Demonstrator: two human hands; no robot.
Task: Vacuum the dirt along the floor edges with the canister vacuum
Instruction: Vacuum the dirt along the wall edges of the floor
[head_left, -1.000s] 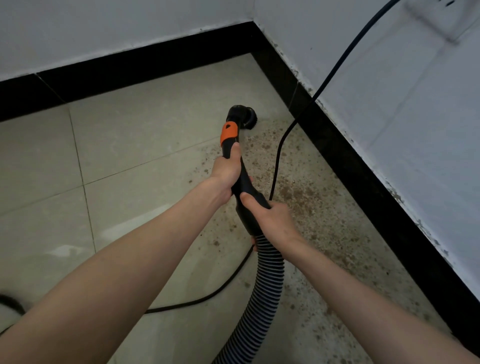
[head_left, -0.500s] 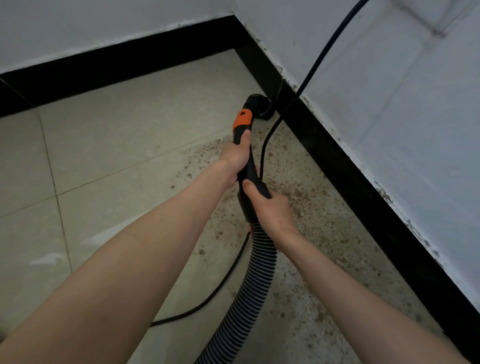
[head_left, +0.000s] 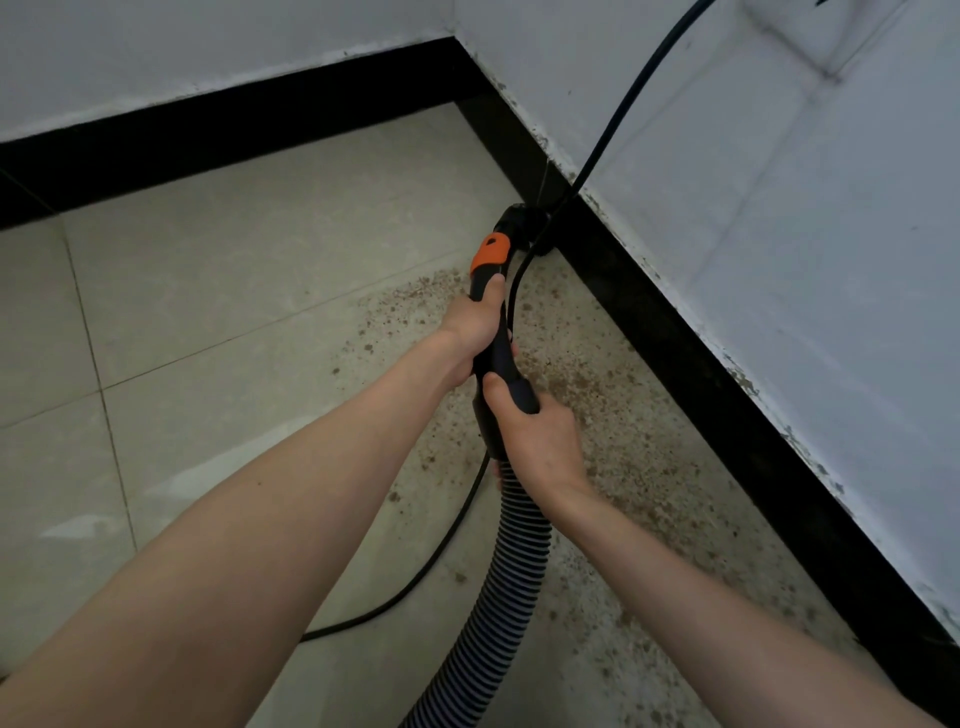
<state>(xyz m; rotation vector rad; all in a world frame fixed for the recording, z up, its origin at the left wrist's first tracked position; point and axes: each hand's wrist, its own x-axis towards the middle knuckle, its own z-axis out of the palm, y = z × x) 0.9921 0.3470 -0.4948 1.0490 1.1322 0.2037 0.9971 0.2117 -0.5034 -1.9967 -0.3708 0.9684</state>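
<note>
A person's two bare hands are gripping a black vacuum handle (head_left: 501, 358) whose long axis is running away from the body toward the black baseboard (head_left: 727, 395) along the floor's right edge. The left hand (head_left: 472, 332) is wrapping the handle farther forward, just below its orange button (head_left: 491, 254), while the right hand (head_left: 540, 441) is clasping it nearer the body, where the ribbed hose (head_left: 498, 613) begins. The nozzle (head_left: 522, 223) is sitting ahead of both sets of fingers, seemingly touching the baseboard near the floor's far right corner, with brown dirt (head_left: 613, 415) lying along that edge back toward the person and a black power cord (head_left: 613, 124) crossing beside it

My left hand (head_left: 475, 325) and right hand (head_left: 540, 441) are bare, no rings on the fingers, forearms behind them unsleeved.
</note>
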